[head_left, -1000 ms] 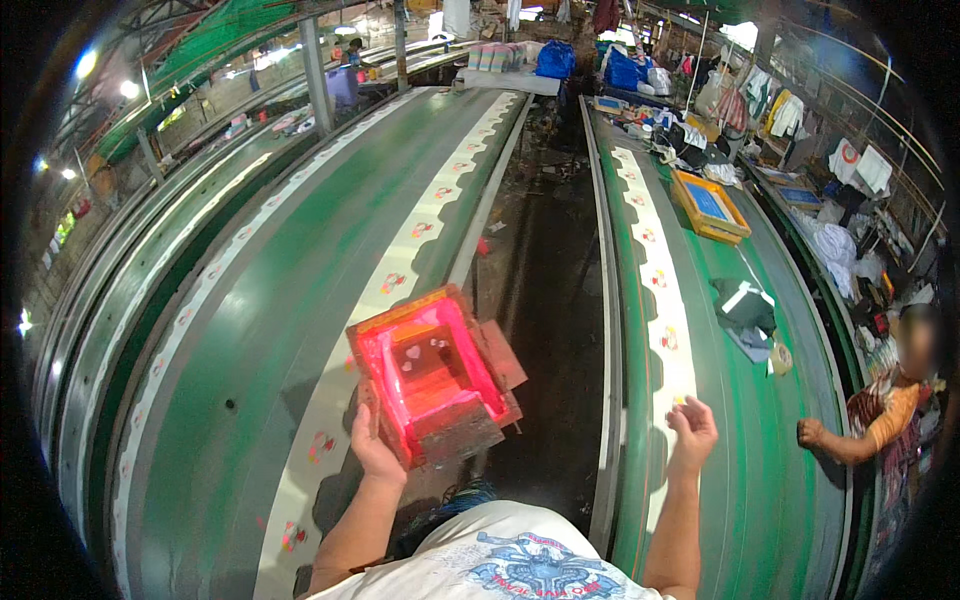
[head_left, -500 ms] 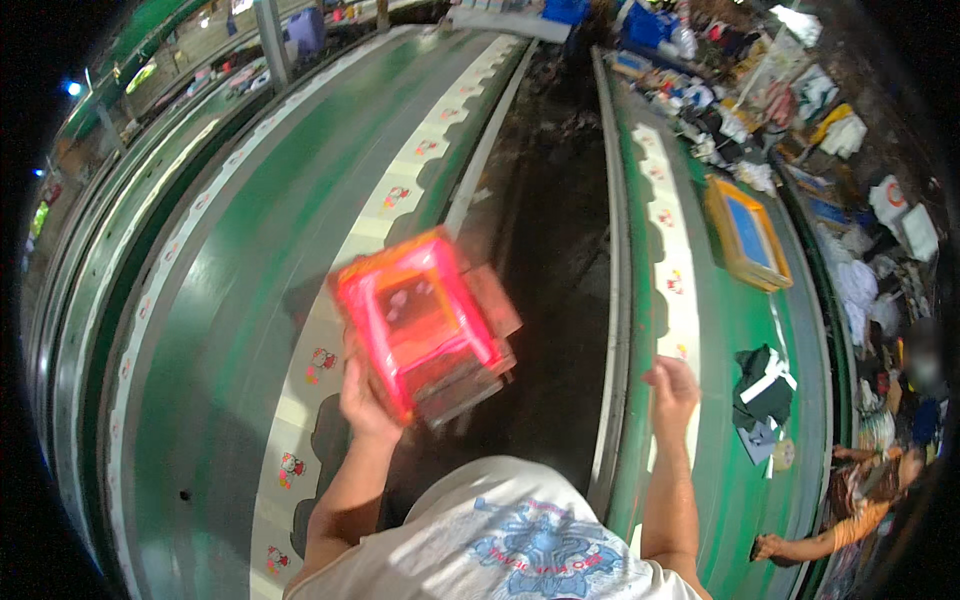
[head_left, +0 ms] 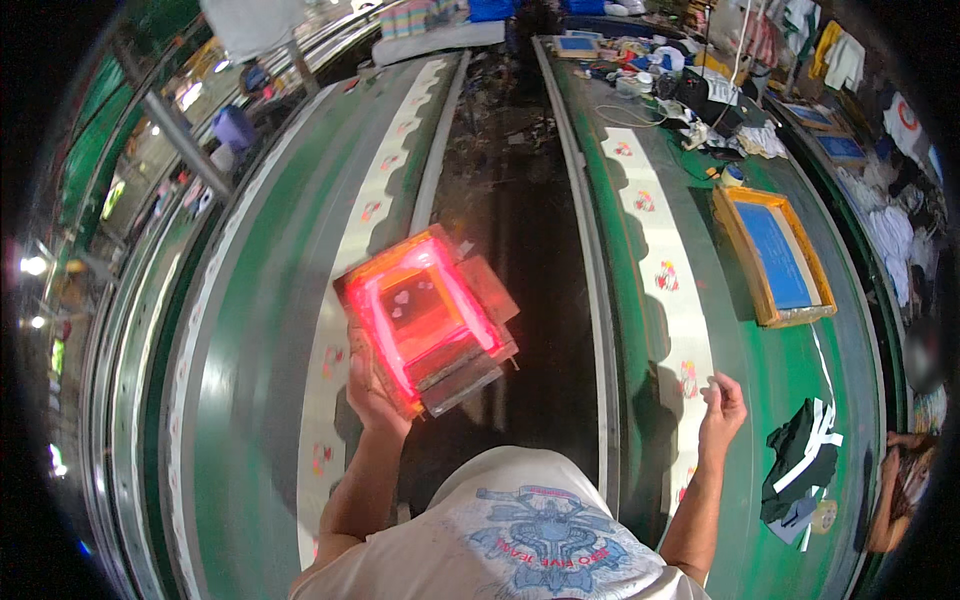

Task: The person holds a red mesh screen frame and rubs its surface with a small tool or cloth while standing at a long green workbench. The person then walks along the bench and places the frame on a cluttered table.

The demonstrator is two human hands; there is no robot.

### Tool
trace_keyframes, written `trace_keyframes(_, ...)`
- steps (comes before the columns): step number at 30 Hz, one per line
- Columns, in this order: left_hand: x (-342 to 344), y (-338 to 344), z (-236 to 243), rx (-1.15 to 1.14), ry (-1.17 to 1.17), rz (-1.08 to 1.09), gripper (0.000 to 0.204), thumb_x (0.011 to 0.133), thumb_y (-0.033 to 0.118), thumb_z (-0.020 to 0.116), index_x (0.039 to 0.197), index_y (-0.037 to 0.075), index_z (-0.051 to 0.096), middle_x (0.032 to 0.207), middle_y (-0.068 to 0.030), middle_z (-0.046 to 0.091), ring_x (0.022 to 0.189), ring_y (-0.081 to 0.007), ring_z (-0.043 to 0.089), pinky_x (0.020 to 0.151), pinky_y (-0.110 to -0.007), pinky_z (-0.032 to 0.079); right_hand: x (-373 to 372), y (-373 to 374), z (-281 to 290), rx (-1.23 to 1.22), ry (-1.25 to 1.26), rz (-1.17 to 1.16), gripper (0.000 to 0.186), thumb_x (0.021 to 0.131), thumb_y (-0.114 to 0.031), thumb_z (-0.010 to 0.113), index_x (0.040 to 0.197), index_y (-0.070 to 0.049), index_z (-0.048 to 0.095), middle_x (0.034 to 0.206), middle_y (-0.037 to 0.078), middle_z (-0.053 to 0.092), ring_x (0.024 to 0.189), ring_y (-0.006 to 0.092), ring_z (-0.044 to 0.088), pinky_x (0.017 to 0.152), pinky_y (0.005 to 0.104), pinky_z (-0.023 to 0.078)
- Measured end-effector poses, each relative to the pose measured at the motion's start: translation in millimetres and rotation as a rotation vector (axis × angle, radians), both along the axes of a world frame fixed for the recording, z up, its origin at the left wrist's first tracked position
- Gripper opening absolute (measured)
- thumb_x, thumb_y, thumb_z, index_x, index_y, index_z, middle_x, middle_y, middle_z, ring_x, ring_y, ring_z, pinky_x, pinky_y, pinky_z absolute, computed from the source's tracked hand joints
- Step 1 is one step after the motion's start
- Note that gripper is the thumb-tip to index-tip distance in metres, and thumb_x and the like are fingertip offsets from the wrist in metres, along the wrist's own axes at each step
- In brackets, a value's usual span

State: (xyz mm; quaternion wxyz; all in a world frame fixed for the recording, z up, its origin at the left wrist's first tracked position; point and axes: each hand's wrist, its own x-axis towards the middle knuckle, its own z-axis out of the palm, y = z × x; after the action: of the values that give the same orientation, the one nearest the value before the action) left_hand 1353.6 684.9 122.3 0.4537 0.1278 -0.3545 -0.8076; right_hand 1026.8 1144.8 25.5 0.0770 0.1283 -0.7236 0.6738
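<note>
My left hand [head_left: 376,392] grips the side of a small screen-printing frame [head_left: 362,270], holding it tilted above the gap between two long tables. Bright pink ink rings the frame's window, which shows small heart shapes. A block with a dark edge, perhaps a squeegee [head_left: 462,385], lies across its near end. My right hand [head_left: 722,412] hovers by the right table's pale strip [head_left: 690,335], which bears small red and yellow printed figures. Its fingers are loosely curled in, and nothing shows in them. A similar printed strip [head_left: 345,290] runs along the left table.
On the right green table [head_left: 750,390] lie a yellow-framed blue screen [head_left: 775,255] and dark cloth pieces [head_left: 800,460]. Cloth, containers and a cable crowd its far end. The left green table [head_left: 250,400] runs alongside. Another person's arm [head_left: 888,500] shows at the far right.
My view has turned, so the tables sit at a different slant. My left hand keeps its hold on the printing frame. My right hand has moved right and slightly nearer.
</note>
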Motion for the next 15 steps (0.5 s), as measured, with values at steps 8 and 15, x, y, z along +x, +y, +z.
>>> trace_keyframes(8, -151.7, -137.1, -11.6, 0.086, -0.176, 0.310, 0.068, 0.117, 0.053, 0.048, 0.173, 0.015, 0.052, 0.171, -0.0090, 0.060, 0.157, -0.0364, 0.055, 0.130, -0.057, 0.044, -119.0, -167.9, 49.8, 0.319, 0.310, 0.138, 0.021, 0.103, 0.006, 0.071, 0.121, 0.001, 0.079, 0.116, 0.015, 0.075, 0.098, 0.0216, 0.074, 0.087, 0.0339, 0.062)
trace_keyframes(15, -287.2, -283.1, -45.1, 0.053, -0.018, 0.153, 0.068, 0.117, 0.050, 0.048, 0.176, 0.015, 0.048, 0.173, -0.0086, 0.057, 0.159, -0.0367, 0.053, 0.132, -0.059, 0.042, -266.5, -376.7, 66.1, 0.358, 0.384, 0.376, 0.024, 0.098, 0.008, 0.075, 0.121, 0.002, 0.080, 0.118, 0.020, 0.079, 0.101, 0.0316, 0.078, 0.091, 0.0384, 0.064)
